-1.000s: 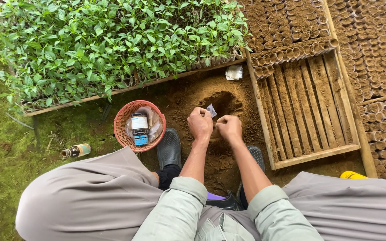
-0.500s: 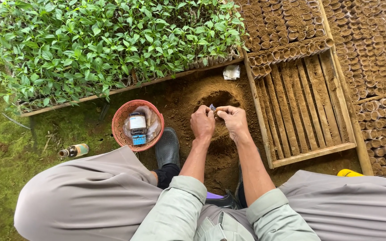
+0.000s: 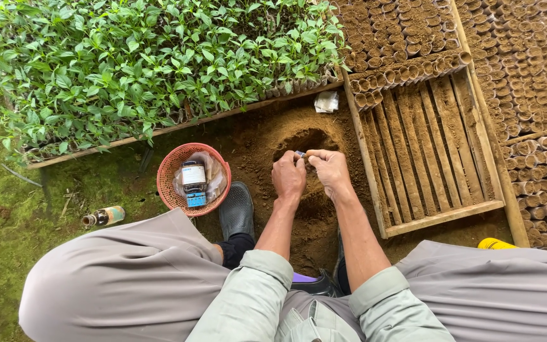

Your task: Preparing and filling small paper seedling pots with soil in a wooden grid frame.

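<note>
I am looking down at bare ground outdoors: brown loose soil (image 3: 267,136) in front of me with a scooped hollow (image 3: 307,140) in its middle, and mossy green earth off to my left. A wooden tray of leafy green seedlings (image 3: 153,57) sits across the top, and on my right a slatted wooden frame (image 3: 425,149) lies partly filled with rows of small soil-packed pots (image 3: 406,38). A red woven basket (image 3: 171,190) holding a dark jar (image 3: 194,177) rests by my black boot (image 3: 236,209), and a small bottle (image 3: 104,216) lies on the moss. My left hand (image 3: 288,177) and right hand (image 3: 329,171) meet just over the near edge of the hollow, fingers curled and pinched together on a small tube (image 3: 300,154) between them. The tube looks short and pale with a darker end; most of it is hidden by my fingers, so I cannot tell its shape further.
</note>
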